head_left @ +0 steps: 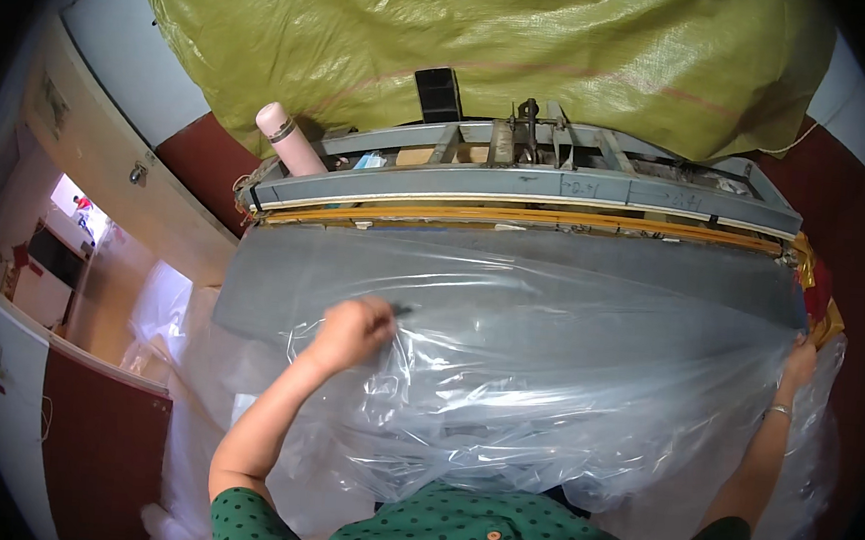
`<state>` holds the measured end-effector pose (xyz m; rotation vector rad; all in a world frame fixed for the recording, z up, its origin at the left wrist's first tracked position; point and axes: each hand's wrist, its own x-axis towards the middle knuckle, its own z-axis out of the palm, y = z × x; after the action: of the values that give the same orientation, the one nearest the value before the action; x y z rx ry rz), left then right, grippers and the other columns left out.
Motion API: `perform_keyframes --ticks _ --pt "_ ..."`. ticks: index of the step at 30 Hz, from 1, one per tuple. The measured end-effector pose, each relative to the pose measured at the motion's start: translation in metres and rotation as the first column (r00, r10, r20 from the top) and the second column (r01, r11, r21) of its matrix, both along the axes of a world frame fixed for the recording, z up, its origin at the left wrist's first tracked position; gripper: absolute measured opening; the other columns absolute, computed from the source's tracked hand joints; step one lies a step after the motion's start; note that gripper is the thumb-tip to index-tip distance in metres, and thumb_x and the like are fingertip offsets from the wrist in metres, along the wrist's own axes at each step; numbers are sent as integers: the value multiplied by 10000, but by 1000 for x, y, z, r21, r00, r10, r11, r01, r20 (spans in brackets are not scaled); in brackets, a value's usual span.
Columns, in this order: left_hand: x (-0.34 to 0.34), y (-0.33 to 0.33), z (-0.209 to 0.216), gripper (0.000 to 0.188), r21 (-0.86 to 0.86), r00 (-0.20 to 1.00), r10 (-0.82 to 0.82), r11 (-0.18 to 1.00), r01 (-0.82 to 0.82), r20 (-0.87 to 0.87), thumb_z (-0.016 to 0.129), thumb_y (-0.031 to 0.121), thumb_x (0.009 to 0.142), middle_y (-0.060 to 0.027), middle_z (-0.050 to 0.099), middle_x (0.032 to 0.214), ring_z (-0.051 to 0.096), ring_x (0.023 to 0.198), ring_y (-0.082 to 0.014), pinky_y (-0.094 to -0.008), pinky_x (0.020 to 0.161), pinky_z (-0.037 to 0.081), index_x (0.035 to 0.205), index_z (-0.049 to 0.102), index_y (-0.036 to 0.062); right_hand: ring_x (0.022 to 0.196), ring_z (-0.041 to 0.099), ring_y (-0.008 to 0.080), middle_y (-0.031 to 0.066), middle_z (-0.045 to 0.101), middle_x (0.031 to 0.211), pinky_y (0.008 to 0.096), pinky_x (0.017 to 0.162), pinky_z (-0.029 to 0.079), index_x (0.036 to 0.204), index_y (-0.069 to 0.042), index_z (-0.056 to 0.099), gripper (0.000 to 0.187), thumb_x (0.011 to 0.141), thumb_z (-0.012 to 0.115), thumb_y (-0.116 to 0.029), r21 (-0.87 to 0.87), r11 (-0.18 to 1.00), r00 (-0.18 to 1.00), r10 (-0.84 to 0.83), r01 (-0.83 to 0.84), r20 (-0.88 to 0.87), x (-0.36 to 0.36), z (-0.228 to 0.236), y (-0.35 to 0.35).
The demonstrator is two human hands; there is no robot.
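A wide sheet of clear plastic film [506, 365] lies wrinkled over a grey work surface [283, 260] and hangs down toward my body. My left hand [356, 330] is closed over the film left of the middle, its fingers curled. A small dark object [402, 310] shows at those fingertips, too blurred to name. At the right end of the surface, my right hand [800, 361] pinches the film's edge and draws it into taut folds.
Behind the surface runs a grey metal frame [438, 189] with yellow strips [516, 219] along its front. A pink bottle [291, 140] and a black phone [438, 95] stand at it. A yellow-green woven sheet [509, 35] hangs behind. An open doorway is at left.
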<state>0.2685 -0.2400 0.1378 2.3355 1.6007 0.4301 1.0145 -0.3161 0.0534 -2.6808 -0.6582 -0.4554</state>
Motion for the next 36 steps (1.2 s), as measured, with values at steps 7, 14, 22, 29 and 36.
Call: perform_keyframes --ticks 7,14,22,29,36 --pt "24 -23 62 153 856 955 -80 425 292 -286 634 11 653 -99 555 901 534 954 -306 -438 804 407 776 555 57 888 567 369 153 613 951 447 722 432 1014 -95 554 279 890 444 -319 54 998 999 -9 11 -42 5 -2 -6" --pt "-85 -35 -50 445 194 976 112 978 -75 -188 519 336 855 -182 424 1300 371 1208 -393 -518 968 291 1191 516 44 786 573 363 159 618 878 439 650 425 944 -49 553 277 891 457 -303 157 982 993 112 -103 -46 45 -37 -1" --pt "-57 47 -24 371 305 1000 -9 952 9 0 551 250 835 -172 495 1218 425 1150 -343 -382 928 386 1111 549 2 701 556 306 162 591 788 405 607 391 891 -16 523 252 898 465 -262 214 952 974 228 -220 -11 72 -45 -8" --pt "-55 78 -56 248 446 982 186 883 -148 -43 588 229 800 -112 589 1053 533 904 -289 -368 760 464 938 619 24 809 578 218 93 633 887 327 722 424 935 -60 601 267 864 533 -308 474 828 930 363 -299 -48 113 -69 -30" --pt "-65 92 -62 177 473 918 394 801 -366 44 663 169 727 -112 573 732 557 746 -289 -395 651 452 725 578 14 1010 550 159 63 607 1107 261 907 376 1073 -17 608 374 836 586 -305 602 785 921 331 -148 -205 129 -52 -74"
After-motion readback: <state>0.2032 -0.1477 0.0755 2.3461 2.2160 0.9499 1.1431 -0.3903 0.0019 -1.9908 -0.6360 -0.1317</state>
